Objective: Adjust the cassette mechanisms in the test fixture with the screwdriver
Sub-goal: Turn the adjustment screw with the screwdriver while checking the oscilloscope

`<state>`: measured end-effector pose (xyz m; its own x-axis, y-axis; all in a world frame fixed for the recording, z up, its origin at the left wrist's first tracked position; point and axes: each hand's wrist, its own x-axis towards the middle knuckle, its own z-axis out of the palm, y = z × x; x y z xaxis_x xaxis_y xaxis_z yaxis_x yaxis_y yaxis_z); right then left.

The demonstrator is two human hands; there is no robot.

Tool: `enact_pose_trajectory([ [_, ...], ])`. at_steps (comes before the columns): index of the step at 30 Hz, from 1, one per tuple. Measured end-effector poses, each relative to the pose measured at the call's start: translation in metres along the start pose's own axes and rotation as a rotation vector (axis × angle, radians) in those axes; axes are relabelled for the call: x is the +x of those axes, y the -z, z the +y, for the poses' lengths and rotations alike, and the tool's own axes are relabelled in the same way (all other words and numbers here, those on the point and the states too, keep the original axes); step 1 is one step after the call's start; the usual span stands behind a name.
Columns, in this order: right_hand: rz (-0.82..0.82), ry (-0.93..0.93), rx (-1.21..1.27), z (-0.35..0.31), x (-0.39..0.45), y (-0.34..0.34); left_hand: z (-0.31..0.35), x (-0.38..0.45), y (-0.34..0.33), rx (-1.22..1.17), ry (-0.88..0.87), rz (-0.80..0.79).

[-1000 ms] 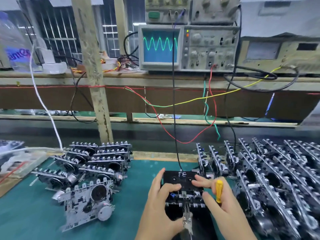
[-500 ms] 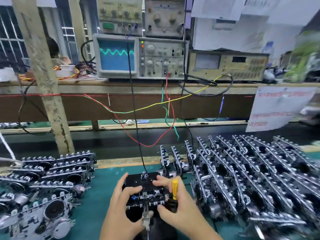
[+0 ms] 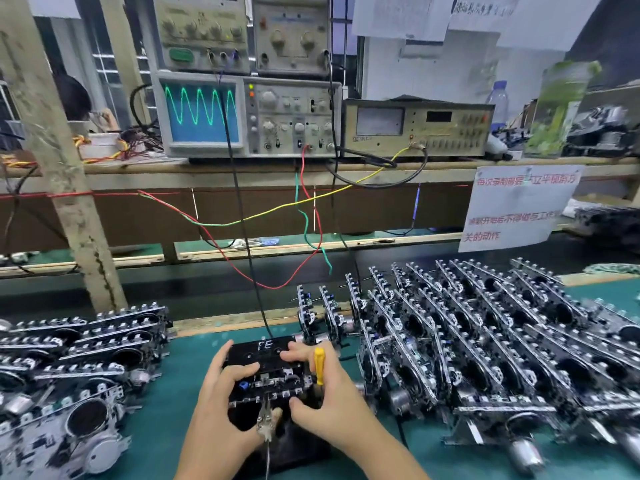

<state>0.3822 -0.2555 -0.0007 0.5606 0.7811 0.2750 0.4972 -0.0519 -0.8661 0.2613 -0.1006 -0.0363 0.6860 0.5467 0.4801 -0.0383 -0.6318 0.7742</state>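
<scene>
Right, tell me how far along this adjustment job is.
Done, by the look of it: a smaller pile of mechanisms lies at the left. In hand: both hands hold the mechanism in the test fixture, the right hand also holding the yellow screwdriver, the left hand steadying; the oscilloscope shows a sine wave. Left: many rows of mechanisms at the right.

Green-topped bench point(image 3: 166, 382), wooden shelf point(image 3: 242, 174), post point(image 3: 65, 188)

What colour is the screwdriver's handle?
Yellow: the screwdriver handle shows clearly in the head view, held in the right hand.
</scene>
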Motion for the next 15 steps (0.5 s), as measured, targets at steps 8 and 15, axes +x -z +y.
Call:
enact_pose_trajectory([
  [8,0.008,-0.009,-0.008,-0.0005,0.0008,0.0001,-0.0017,0.0002,-0.0001,0.008,0.000,0.006],
  [15,0.016,-0.014,0.007,0.0010,-0.0003,0.0001,-0.0062,0.0005,-0.0007,0.017,-0.008,0.011],
])
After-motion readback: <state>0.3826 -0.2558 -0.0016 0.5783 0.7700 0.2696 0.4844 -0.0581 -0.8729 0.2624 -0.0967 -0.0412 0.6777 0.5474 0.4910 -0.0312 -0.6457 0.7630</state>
